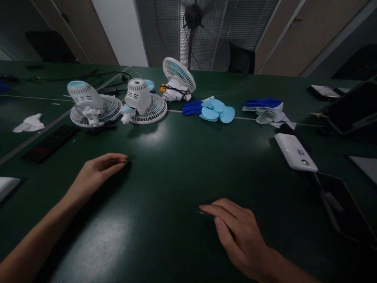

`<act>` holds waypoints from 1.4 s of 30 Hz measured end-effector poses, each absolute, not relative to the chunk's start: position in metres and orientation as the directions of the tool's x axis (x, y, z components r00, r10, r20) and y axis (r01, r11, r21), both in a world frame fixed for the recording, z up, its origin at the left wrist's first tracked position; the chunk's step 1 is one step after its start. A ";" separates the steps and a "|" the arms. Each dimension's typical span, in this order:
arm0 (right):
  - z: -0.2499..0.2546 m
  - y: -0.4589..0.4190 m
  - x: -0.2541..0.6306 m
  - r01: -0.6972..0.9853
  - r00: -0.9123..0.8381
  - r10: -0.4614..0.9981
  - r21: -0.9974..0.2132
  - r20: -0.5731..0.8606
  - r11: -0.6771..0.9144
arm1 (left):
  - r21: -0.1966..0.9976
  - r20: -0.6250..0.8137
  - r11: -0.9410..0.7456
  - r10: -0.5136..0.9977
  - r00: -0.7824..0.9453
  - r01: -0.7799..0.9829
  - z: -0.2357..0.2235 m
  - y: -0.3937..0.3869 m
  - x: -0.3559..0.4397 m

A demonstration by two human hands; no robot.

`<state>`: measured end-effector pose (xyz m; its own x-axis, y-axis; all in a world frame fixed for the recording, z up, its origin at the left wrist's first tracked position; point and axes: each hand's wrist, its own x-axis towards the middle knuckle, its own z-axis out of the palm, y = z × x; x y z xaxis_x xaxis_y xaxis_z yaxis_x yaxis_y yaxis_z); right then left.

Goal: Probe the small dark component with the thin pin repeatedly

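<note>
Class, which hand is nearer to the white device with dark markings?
Right. The right hand is left of the white device and closer to the camera; the left hand is farther left.

Green bit point(125, 162): super tiny, pinched in the left hand point(98, 169), mostly hidden tbh
Thin sliver point(202, 213): kinda shiny, pokes out from under the right hand point(237, 224), rest hidden

My single head-worn view, looking forward and down, near my fingers point(225, 212), across the tabletop point(165, 177) toward blinds point(247, 21)
</note>
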<state>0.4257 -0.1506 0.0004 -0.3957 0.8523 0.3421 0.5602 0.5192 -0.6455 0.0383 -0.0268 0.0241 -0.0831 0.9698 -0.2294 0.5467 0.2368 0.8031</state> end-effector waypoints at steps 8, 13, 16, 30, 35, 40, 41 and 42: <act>-0.006 -0.147 0.422 0.609 -0.320 0.865 -0.615 0.387 0.501 | 0.835 -0.031 -0.301 0.811 0.585 0.461 0.008 -0.086 0.160; -0.012 -0.150 0.430 0.655 -0.368 0.870 -0.572 0.328 0.493 | 0.781 0.083 -0.485 0.705 0.705 0.392 -0.004 -0.099 0.173; -0.012 -0.149 0.433 0.673 -0.403 0.865 -0.544 0.300 0.502 | 0.804 0.064 -0.454 0.707 0.704 0.383 -0.005 -0.097 0.169; -0.009 -0.145 0.427 0.642 -0.428 0.859 -0.574 0.281 0.508 | 0.743 0.064 -0.485 0.737 0.673 0.461 -0.009 -0.095 0.169; -0.012 -0.146 0.426 0.649 -0.433 0.852 -0.555 0.293 0.521 | 0.739 0.055 -0.488 0.732 0.680 0.465 -0.009 -0.095 0.169; -0.013 -0.146 0.424 0.650 -0.435 0.852 -0.553 0.291 0.521 | 0.733 0.045 -0.490 0.728 0.685 0.472 -0.008 -0.095 0.170; -0.012 -0.146 0.423 0.650 -0.434 0.852 -0.553 0.292 0.521 | 0.731 0.047 -0.491 0.728 0.684 0.473 -0.008 -0.095 0.170; -0.012 -0.145 0.422 0.651 -0.430 0.854 -0.554 0.293 0.518 | 0.731 0.049 -0.492 0.729 0.683 0.473 -0.008 -0.094 0.170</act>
<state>0.4221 -0.1450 -0.0119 -0.4302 0.8538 0.2930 0.6512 0.5183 -0.5543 0.1698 -0.0945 -0.0078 0.6826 0.7292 0.0490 0.4726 -0.4916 0.7314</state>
